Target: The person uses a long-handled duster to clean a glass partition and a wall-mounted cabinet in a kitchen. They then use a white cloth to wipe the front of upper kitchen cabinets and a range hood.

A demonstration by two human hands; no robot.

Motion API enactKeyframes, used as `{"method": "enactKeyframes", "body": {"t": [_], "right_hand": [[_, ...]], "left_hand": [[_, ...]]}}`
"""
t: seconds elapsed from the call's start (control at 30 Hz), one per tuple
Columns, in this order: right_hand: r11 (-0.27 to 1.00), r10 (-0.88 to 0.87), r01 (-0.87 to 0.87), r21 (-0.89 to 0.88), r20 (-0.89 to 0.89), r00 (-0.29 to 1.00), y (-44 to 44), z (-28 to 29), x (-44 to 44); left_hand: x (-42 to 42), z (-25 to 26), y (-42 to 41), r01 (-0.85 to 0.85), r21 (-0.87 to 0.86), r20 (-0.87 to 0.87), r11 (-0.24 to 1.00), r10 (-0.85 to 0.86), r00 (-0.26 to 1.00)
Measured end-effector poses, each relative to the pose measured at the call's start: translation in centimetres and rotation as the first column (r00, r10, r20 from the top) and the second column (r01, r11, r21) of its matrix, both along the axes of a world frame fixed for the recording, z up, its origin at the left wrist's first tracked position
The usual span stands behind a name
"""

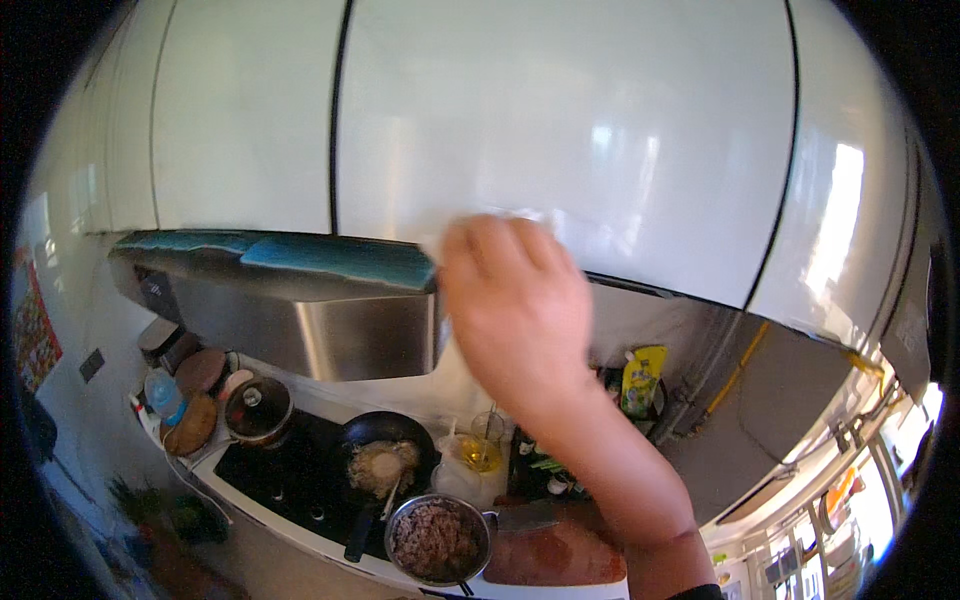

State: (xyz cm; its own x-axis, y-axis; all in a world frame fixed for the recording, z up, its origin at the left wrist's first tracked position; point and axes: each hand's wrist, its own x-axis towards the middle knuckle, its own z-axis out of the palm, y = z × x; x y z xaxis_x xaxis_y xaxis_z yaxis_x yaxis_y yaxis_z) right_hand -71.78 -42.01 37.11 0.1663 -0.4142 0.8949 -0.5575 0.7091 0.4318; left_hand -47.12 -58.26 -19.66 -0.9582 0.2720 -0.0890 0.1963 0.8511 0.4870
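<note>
My right hand [516, 304] is raised at the lower edge of a glossy white wall cabinet [562, 112], with its back towards me and its fingers curled. A thin white sheet [432, 255], perhaps a tissue or cloth, peeks out past the fingers; most of it is hidden. Just left of the hand is the right end of a steel range hood [367, 330] with a blue-green reflective front. My left hand is out of view. Below stand a black frying pan [352, 427] containing pale food and a utensil, and a metal bowl [486, 551] of brownish minced food.
A reddish cutting board [555, 562] bears a wide blade [532, 516]. On the black cooktop [255, 472] sits a glass-lidded pot [259, 412]. Behind the forearm stand a yellow-green pouch [641, 382] and greens [547, 465]. A yellow pipe [739, 367] runs at right.
</note>
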Motion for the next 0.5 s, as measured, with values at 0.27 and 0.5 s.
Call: {"method": "enactKeyframes", "body": {"t": [0.27,0.5], "right_hand": [[0.978,-0.118,0.117,0.17,-0.007,0.993,5.4,1.2,-0.2],[1.0,-0.024,0.024,-0.004,0.056,0.998,8.9,1.0,1.1]], "left_hand": [[-0.7,1.5,0.1,-0.021,0.017,0.065,1.0,0.02,0.998],[2.6,-8.4,-1.9,0.058,0.096,-0.151,0.994,-0.043,0.988]]}}
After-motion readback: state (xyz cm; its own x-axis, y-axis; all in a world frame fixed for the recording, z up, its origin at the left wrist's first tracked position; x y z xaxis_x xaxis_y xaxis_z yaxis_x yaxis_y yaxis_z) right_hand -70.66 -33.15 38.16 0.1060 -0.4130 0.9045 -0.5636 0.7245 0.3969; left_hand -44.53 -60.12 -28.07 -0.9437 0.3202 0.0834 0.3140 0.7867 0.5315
